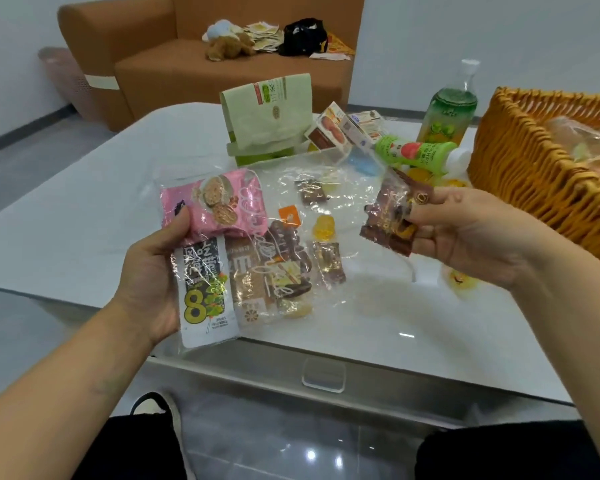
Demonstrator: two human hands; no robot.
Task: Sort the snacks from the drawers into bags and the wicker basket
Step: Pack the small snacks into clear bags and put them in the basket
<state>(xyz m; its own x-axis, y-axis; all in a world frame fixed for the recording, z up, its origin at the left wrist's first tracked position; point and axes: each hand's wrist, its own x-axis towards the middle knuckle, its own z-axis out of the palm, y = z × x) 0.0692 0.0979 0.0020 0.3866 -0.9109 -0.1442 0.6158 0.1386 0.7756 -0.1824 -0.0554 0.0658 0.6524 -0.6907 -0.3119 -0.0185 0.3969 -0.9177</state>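
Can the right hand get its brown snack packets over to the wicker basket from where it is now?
Probably yes. The right hand, holding brown snack packets, hangs just beside the wicker basket, whose open top shows nothing blocking that side. The lying green bottle sits farther back.

Left hand (pixel 149 278) grips clear bag (pixel 243 251); right hand (pixel 465 233) pinches, seemingly, brown snack (pixel 388 223).
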